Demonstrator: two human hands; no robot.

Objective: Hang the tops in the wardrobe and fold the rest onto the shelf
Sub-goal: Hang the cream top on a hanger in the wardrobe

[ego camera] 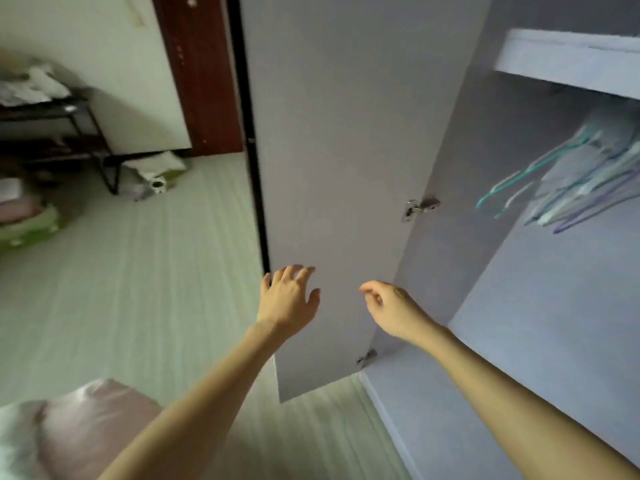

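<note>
The grey wardrobe stands open on the right, its door [332, 168] swung out toward me. Inside, several empty plastic hangers [568, 181] in teal, white and purple hang under a pale shelf [568, 60]. My left hand [289, 299] is spread with straight fingers against the lower part of the door's inner face, near its free edge. My right hand [391, 310] hovers beside it in front of the door, fingers loosely curled and holding nothing. At the bottom left lies pink and white cloth [69, 427]; I cannot tell which garments it is.
A dark metal rack [69, 133] with piled things stands at the far left by a brown door [197, 74]. A white bag [156, 168] and small clutter sit on the pale striped floor [138, 271]. Two metal hinges [419, 207] join the door to the wardrobe side.
</note>
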